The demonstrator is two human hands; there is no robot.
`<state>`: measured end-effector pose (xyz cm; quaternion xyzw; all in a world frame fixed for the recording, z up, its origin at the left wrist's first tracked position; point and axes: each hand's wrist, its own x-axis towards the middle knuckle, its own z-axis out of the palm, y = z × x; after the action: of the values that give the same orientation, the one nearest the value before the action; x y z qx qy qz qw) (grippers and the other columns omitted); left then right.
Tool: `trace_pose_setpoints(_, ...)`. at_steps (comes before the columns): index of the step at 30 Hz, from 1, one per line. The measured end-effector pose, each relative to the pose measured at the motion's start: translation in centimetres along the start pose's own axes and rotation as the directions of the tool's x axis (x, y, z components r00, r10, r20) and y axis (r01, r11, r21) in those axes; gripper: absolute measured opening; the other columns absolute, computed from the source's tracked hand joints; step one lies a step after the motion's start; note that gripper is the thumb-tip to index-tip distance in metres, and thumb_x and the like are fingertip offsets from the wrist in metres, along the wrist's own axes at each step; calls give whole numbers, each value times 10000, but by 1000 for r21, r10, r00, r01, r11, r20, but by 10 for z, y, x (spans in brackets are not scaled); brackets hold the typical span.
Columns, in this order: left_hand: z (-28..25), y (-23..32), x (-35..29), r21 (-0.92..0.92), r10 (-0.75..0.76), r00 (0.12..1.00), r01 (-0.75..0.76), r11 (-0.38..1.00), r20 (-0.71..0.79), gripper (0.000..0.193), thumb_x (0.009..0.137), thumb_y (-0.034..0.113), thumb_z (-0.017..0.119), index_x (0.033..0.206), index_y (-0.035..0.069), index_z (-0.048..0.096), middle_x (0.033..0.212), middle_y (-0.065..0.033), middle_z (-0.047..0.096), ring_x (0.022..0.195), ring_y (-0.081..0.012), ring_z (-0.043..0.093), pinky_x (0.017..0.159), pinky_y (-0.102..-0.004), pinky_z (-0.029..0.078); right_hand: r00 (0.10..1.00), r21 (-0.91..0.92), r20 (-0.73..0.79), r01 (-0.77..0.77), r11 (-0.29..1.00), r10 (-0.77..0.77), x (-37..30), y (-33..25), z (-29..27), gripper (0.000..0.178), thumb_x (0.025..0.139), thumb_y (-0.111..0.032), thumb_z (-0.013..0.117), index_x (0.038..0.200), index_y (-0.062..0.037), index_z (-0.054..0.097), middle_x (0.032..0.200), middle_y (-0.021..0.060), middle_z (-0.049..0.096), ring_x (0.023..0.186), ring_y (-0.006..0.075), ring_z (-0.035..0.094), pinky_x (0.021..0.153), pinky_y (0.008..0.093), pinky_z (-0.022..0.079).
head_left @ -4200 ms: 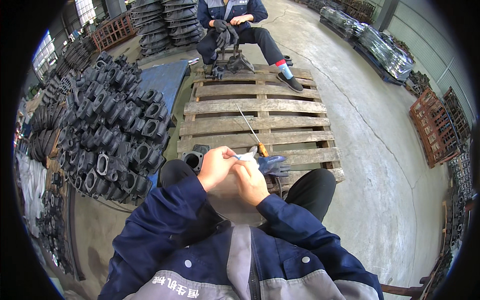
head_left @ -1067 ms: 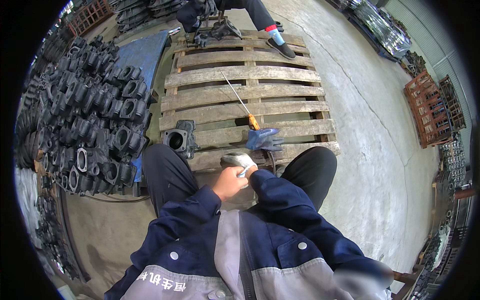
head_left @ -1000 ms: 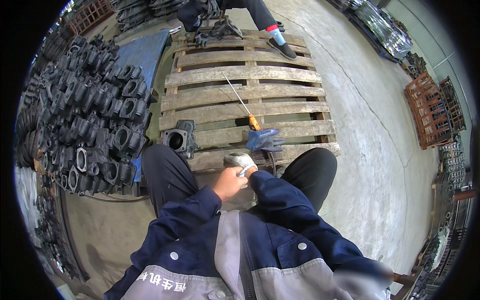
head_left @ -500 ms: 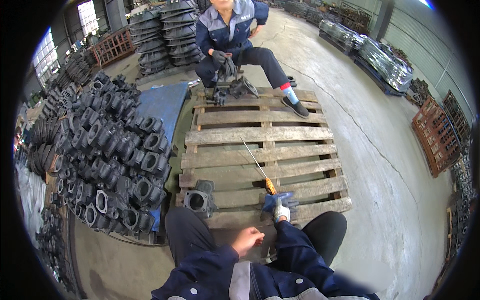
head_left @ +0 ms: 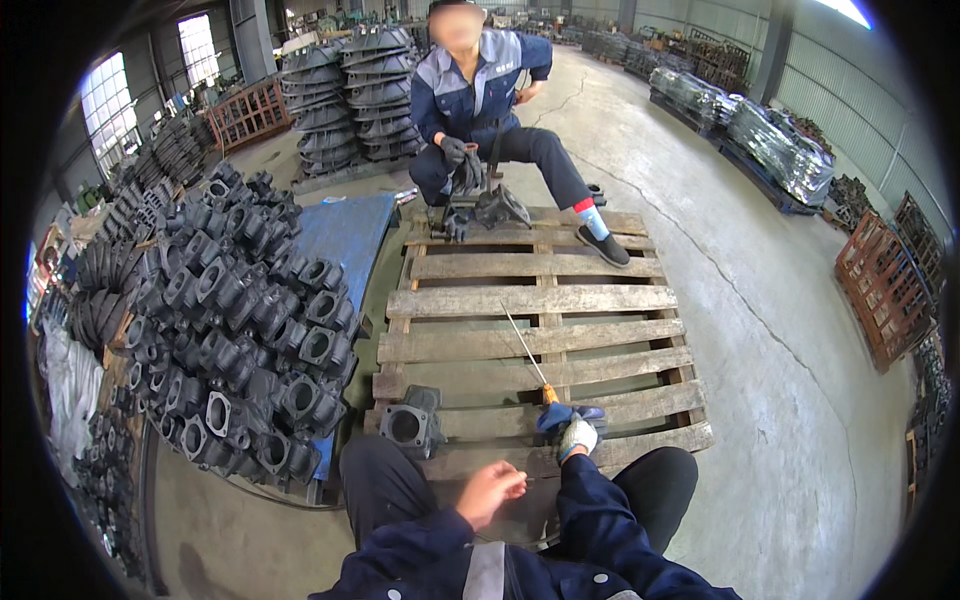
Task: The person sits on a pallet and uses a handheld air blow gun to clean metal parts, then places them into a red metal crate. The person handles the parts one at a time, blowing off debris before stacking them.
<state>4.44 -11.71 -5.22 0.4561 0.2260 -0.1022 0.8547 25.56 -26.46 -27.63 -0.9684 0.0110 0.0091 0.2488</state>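
Observation:
My bare left hand (head_left: 491, 493) hovers over my lap between the knees, its fingers curled in with nothing showing in them. My right hand (head_left: 579, 437) wears a white knitted glove. It is closed on a dark blue work glove (head_left: 556, 419) at the near edge of the wooden pallet (head_left: 530, 300). Just beyond that lies a long thin metal rod with an orange handle (head_left: 549, 394), perhaps a screwdriver; its exact kind is unclear. Left of my hands, a dark cast metal housing (head_left: 411, 422) with a round bore and square flange sits on the pallet's near left corner.
A large heap of similar castings (head_left: 235, 330) rises at left beside a blue board (head_left: 345, 235). Across the pallet sits a co-worker (head_left: 485, 90) in dark gloves, next to more castings (head_left: 500, 208). Stacked dark parts (head_left: 380, 90) stand behind; a rust-brown rack (head_left: 880, 290) is at right.
My right hand has drawn the blue glove into its grip, and the glove has bunched up. My left hand stays curled over my lap. The view has tilted up slightly.

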Motion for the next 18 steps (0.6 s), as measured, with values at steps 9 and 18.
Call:
trace_pose_setpoints(9, -57, 158, -208, 534, -130, 847, -199, 822, 515, 135, 850, 103, 658, 805, 17, 564, 828, -43, 613, 765, -119, 561, 724, -285, 454, 921, 917, 389, -383, -110, 32, -19, -134, -215, 124, 939, -211, 519, 872, -122, 573, 734, 1, 530, 664, 132, 522, 644, 346, 477)
trace_pose_setpoints(18, -16, 164, -268, 939, -683, 645, -226, 260, 344, 540, 656, 399, 859, 991, 17, 677, 796, -79, 698, 688, -124, 596, 637, -321, 493, 903, 949, 239, -295, -112, -356, -49, -168, -283, 176, 970, -187, 483, 1023, -61, 593, 846, 17, 588, 751, 134, 569, 670, 276, 495)
